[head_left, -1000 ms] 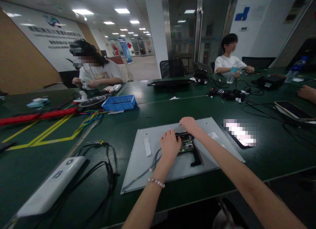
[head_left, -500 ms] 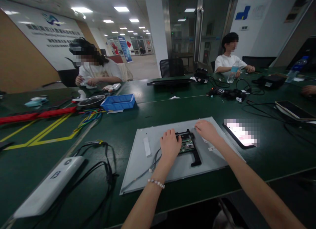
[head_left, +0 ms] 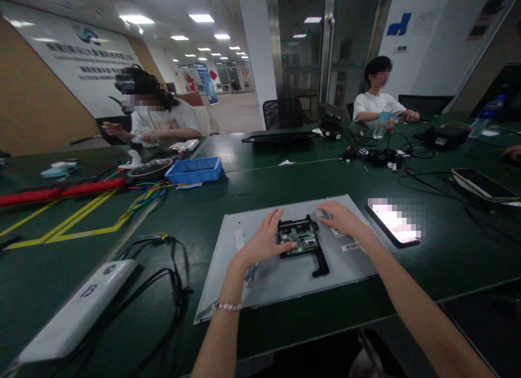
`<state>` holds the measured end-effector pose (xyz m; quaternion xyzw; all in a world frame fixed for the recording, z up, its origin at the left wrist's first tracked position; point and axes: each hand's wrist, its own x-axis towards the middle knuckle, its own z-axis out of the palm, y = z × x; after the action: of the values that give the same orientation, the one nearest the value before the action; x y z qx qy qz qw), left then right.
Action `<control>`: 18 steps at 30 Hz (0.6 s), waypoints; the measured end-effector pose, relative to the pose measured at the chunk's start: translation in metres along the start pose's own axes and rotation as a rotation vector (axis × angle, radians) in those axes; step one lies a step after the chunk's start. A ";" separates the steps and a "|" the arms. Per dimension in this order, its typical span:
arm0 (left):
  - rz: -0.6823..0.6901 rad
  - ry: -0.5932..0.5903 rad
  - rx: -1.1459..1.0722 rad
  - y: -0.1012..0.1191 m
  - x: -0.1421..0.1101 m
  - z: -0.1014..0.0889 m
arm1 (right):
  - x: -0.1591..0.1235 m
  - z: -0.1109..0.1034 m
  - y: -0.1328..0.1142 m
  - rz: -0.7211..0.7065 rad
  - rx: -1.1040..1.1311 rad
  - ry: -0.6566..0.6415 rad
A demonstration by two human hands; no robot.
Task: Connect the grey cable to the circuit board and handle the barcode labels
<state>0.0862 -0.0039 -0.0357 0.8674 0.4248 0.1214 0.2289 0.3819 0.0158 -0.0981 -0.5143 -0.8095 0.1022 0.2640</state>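
Observation:
A green circuit board (head_left: 303, 242) in a black plastic frame (head_left: 323, 265) lies on a flat grey panel (head_left: 345, 204). My left hand (head_left: 264, 237) is open over the board's left side, its fingers spread and its thumb at the board's front edge. Beyond the frame's right corner, my right hand (head_left: 337, 218) is closed with curled fingers. Something greyish (head_left: 324, 213) shows at its fingertips, too blurred to name. Grey cables (head_left: 251, 273) run across the panel, partly under my left wrist. A white strip (head_left: 239, 238) is stuck on the panel's left side.
A lit phone (head_left: 393, 223) lies right of the panel. At the left are a white power strip-like box (head_left: 77, 313) and black cables (head_left: 175, 280). Farther off stand a blue tray (head_left: 194, 171) and a water bottle (head_left: 382, 123). Two people sit across the table.
My left hand has shifted left and opened, uncovering more of the circuit board. My right hand has turned slightly, and the greyish thing now shows at its fingertips.

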 end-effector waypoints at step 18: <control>0.034 -0.149 -0.127 -0.010 -0.005 -0.003 | 0.000 -0.010 -0.023 0.026 -0.199 -0.038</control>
<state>0.0747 -0.0016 -0.0381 0.8649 0.3833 0.0872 0.3120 0.3699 0.0041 -0.0795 -0.5464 -0.8138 0.0346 0.1948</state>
